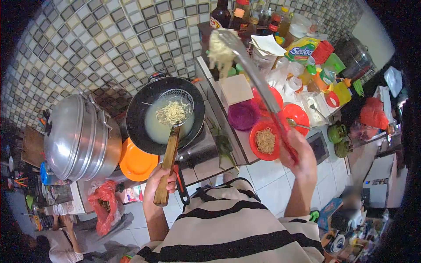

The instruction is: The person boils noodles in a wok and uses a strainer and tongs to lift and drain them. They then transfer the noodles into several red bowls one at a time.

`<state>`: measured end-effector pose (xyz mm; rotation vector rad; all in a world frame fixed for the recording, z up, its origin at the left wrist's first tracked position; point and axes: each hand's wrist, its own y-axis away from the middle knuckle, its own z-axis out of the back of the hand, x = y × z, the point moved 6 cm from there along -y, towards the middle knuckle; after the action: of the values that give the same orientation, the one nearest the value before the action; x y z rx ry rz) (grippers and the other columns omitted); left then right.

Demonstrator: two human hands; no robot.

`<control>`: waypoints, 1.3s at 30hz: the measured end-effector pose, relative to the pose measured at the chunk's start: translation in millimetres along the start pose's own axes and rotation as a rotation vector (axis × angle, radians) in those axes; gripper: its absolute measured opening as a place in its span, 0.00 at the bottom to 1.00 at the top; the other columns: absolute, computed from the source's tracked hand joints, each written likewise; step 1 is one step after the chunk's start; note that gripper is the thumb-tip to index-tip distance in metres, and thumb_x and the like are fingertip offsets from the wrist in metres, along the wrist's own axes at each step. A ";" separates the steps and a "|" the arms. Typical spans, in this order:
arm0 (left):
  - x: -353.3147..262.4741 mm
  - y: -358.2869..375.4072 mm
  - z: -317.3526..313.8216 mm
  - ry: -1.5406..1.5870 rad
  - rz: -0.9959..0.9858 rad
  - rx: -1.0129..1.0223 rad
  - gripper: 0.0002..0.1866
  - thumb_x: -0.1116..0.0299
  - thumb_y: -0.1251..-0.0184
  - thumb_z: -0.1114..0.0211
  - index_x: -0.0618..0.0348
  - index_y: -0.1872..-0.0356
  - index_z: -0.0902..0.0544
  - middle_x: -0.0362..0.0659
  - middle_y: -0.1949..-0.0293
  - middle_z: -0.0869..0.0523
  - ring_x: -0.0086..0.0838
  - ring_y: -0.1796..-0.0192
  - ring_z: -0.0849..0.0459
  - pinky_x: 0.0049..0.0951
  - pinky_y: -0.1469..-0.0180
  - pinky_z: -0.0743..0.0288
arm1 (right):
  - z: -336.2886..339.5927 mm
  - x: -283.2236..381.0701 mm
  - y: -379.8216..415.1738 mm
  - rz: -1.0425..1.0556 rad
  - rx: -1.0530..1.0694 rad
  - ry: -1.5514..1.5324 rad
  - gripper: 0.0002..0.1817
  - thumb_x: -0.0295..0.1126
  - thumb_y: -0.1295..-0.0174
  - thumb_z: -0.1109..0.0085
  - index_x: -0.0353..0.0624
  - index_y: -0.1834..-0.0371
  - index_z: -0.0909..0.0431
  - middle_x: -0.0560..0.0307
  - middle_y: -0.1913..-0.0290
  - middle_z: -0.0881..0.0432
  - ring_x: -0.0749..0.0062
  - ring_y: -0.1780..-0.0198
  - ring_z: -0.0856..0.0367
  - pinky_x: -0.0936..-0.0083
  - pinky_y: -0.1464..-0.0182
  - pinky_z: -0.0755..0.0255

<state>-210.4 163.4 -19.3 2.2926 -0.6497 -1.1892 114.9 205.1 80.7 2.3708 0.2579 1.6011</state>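
My left hand [161,184] is wrapped round the wooden handle [170,153] of a wire strainer. Its mesh basket [186,96] sits over the black wok [136,105], with pale noodles [172,113] inside and cloudy liquid [156,131] below. In my right hand [302,155] is a long metal slotted spatula [258,83] with a red handle, raised and slanting up to the left. A clump of noodles [220,51] hangs from its head, blurred. Just left of that hand stands a red bowl [254,147] containing brownish noodles [265,141]. The wok's own handle [180,184] points toward me, beside my left hand.
A large metal steamer pot [74,136] and an orange plate [138,162] are left of the wok. Further red bowls [300,113] and a purple bowl [243,115] stand on the right counter, with bottles [221,17] behind. Another person's arm [70,232] shows at lower left.
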 end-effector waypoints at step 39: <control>14.4 -4.6 11.3 -0.075 0.056 -0.039 0.13 0.67 0.44 0.48 0.53 0.57 0.33 0.37 0.81 0.34 0.20 0.87 0.36 0.21 0.86 0.38 | 117.0 -12.9 13.2 0.115 -0.710 1.623 0.16 0.47 0.49 0.43 0.49 0.62 0.25 0.49 0.75 0.20 0.50 0.70 0.21 0.59 0.69 0.28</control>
<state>-211.6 156.1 -36.7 2.1921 -0.7068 -1.2550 218.6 174.6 32.2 0.2380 -0.1666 2.6253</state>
